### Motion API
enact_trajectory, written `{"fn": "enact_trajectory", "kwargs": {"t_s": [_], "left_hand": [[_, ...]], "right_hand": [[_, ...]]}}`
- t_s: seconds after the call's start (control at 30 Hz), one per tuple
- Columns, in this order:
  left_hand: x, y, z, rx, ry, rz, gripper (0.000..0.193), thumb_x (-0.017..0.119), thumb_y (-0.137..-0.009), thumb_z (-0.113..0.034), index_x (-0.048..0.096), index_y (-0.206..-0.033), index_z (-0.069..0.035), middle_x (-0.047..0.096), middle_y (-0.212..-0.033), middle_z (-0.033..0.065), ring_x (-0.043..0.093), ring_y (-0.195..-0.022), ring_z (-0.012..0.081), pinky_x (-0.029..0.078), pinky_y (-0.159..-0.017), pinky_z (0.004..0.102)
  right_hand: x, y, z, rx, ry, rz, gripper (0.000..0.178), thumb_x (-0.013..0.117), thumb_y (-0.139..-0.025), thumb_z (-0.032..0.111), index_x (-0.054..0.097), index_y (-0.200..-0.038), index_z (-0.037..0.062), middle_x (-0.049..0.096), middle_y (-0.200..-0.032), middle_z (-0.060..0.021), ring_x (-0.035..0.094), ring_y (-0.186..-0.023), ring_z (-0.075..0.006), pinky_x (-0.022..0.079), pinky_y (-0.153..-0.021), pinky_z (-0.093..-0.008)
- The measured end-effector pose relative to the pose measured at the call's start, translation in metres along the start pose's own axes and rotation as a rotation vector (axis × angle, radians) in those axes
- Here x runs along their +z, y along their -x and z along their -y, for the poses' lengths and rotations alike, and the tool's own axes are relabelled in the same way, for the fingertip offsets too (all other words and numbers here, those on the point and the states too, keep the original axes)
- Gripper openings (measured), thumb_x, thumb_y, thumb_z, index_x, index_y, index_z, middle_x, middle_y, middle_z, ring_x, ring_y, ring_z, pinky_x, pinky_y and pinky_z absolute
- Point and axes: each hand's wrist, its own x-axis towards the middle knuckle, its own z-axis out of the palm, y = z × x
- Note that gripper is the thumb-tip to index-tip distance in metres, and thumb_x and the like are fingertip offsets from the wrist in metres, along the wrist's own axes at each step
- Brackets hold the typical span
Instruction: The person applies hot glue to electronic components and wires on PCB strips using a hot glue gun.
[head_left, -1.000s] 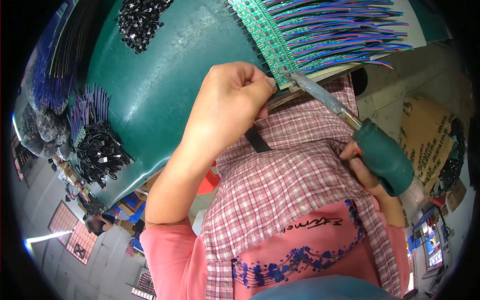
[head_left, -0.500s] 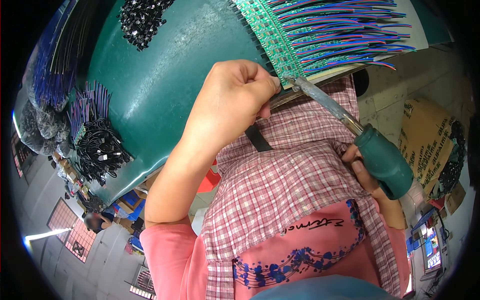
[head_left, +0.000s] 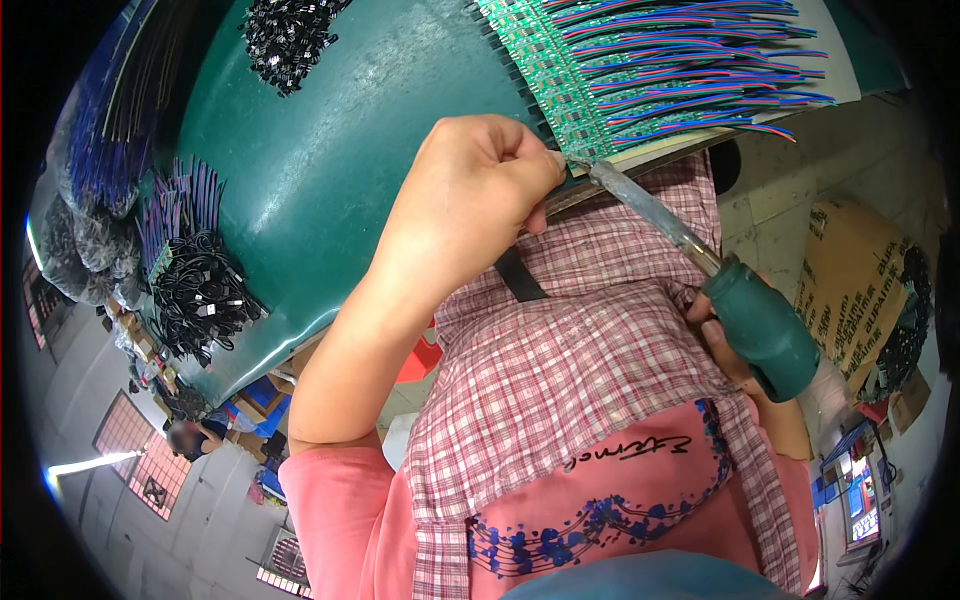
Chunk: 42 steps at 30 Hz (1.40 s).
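My left hand (head_left: 470, 205) is closed in a pinch at the near corner of a panel of green circuit boards (head_left: 560, 95). What its fingertips hold is hidden or too small to make out. My right hand (head_left: 712, 335), partly hidden behind the handle, grips a soldering iron (head_left: 765, 325) with a dark green handle and a greyish metal shaft. The iron's tip points left, right beside the left fingertips at the panel's last board. Red, blue and black wires (head_left: 700, 95) run rightward from the boards in rows.
A green work table (head_left: 370, 130) spreads to the left. On it lie a pile of small black parts (head_left: 285, 45), a bundle of black cables (head_left: 205, 295) and long blue wires (head_left: 120, 110). A brown paper sack (head_left: 845, 290) stands at the right, beyond the table edge.
My left hand has shifted very slightly to the right. The soldering iron has tilted a little, its tip staying beside the left fingertips.
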Motion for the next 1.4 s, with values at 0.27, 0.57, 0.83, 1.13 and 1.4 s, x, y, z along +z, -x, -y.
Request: {"fn": "enact_trajectory", "kwargs": {"t_s": [0.27, 0.57, 0.83, 1.13, 1.4], "left_hand": [[0.000, 0.000, 0.000, 0.003, 0.024, 0.003, 0.016, 0.061, -0.085, -0.015, 0.063, -0.077, -0.001, 0.054, -0.054, 0.0005, 0.039, -0.042, 0.0020, 0.025, -0.038, 0.0196], [0.000, 0.001, 0.001, 0.002, 0.024, 0.002, 0.016, 0.061, -0.085, -0.014, 0.063, -0.077, -0.001, 0.054, -0.054, 0.0009, 0.039, -0.042, 0.0024, 0.026, -0.039, 0.0195], [0.000, -0.001, 0.001, 0.003, 0.031, 0.003, 0.016, 0.061, -0.085, -0.014, 0.062, -0.076, -0.001, 0.053, -0.053, 0.0007, 0.040, -0.042, 0.0026, 0.026, -0.038, 0.0196], [-0.003, 0.004, -0.008, 0.018, -0.013, 0.004, 0.017, 0.061, -0.085, -0.016, 0.063, -0.078, 0.000, 0.053, -0.053, 0.0008, 0.041, -0.042, 0.0038, 0.027, -0.039, 0.0207], [-0.008, 0.002, 0.018, -0.046, 0.065, 0.010, 0.017, 0.058, -0.086, -0.012, 0.064, -0.080, 0.002, 0.053, -0.053, 0.0026, 0.044, -0.042, 0.0061, 0.031, -0.039, 0.0212]], "right_hand": [[-0.003, 0.000, 0.000, 0.053, -0.102, -0.009, 0.010, 0.063, -0.077, 0.009, 0.063, -0.085, 0.0036, 0.062, -0.084, -0.0082, 0.057, -0.074, -0.0229, 0.045, -0.070, -0.0319], [0.006, 0.002, 0.008, 0.168, -0.485, -0.111, 0.024, 0.071, -0.072, 0.004, 0.061, -0.093, 0.0014, 0.068, -0.077, -0.0056, 0.066, -0.065, -0.0171, 0.053, -0.060, -0.0268], [-0.002, -0.006, 0.004, -0.038, -0.086, 0.000, 0.033, 0.072, -0.076, 0.014, 0.056, -0.101, -0.0003, 0.069, -0.076, -0.0024, 0.067, -0.064, -0.0143, 0.051, -0.058, -0.0249], [-0.016, 0.006, 0.010, 0.150, -0.653, -0.159, 0.025, 0.066, -0.081, 0.011, 0.055, -0.102, 0.0023, 0.065, -0.083, -0.0080, 0.059, -0.070, -0.0134, 0.048, -0.063, -0.0260], [-0.083, -0.081, -0.018, -0.105, -0.655, -0.776, 0.026, 0.061, -0.084, 0.011, 0.050, -0.106, 0.0007, 0.063, -0.082, -0.0101, 0.051, -0.057, -0.0083, 0.041, -0.052, -0.0216]]}}
